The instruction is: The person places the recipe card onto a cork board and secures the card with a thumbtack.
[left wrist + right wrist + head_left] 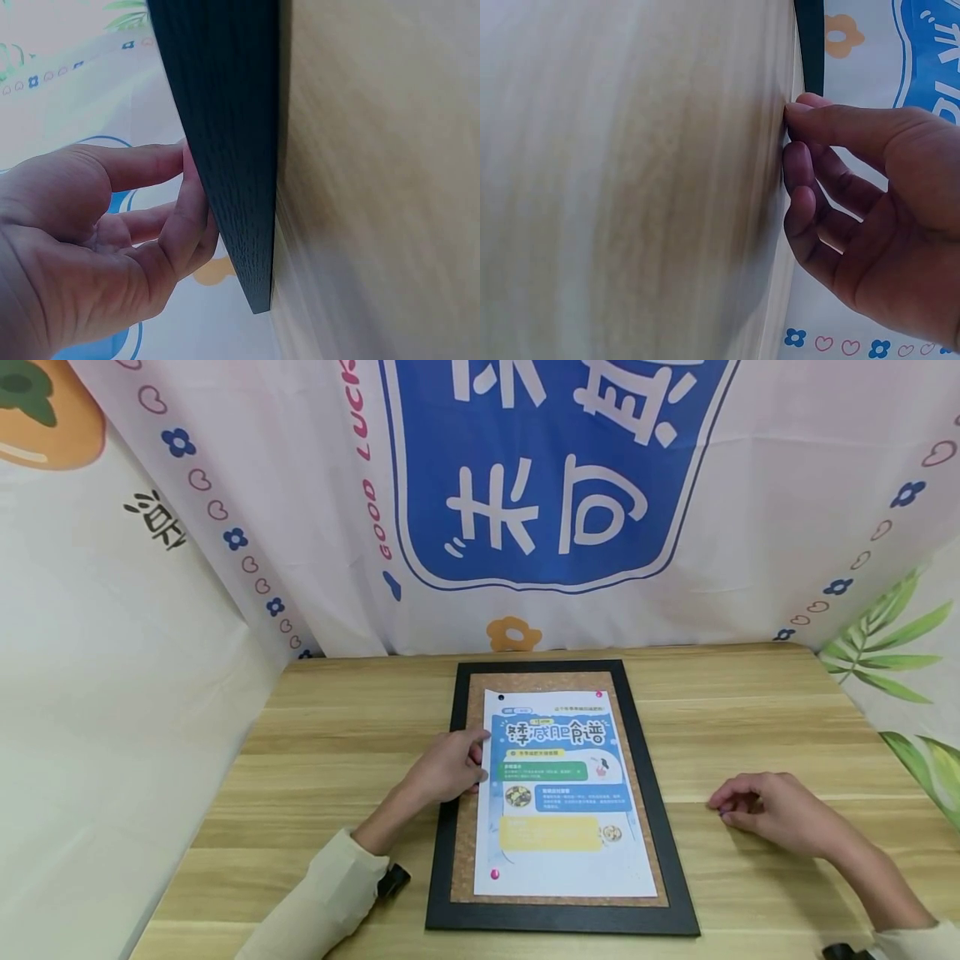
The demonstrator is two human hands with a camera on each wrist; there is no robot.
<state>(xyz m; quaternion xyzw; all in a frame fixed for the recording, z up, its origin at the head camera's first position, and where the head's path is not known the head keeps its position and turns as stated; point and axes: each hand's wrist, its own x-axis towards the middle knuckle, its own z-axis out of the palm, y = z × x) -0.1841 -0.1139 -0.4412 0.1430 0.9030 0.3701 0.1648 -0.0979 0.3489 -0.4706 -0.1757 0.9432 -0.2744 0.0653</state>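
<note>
A white sheet with a printed colourful poster (558, 781) lies on a cork board (463, 852) in a black frame (562, 918). A black pin (501, 697) is at its top left corner, a pink pin (598, 694) at the top right, another pink pin (495, 874) at the bottom left. My left hand (444, 766) rests over the frame's left side, fingertips at the sheet's left edge. Right of the frame, my right hand (780, 814) has bent fingers low at the table, thumb and index tips together (907, 195); whether they pinch something small is hidden.
The board lies on a wood-grain table (330, 760). Behind it hangs a white cloth curtain (330, 485) with blue and orange prints. Pale cloth walls stand at left and right, and a dark wrist camera (393, 881) sits by the left sleeve.
</note>
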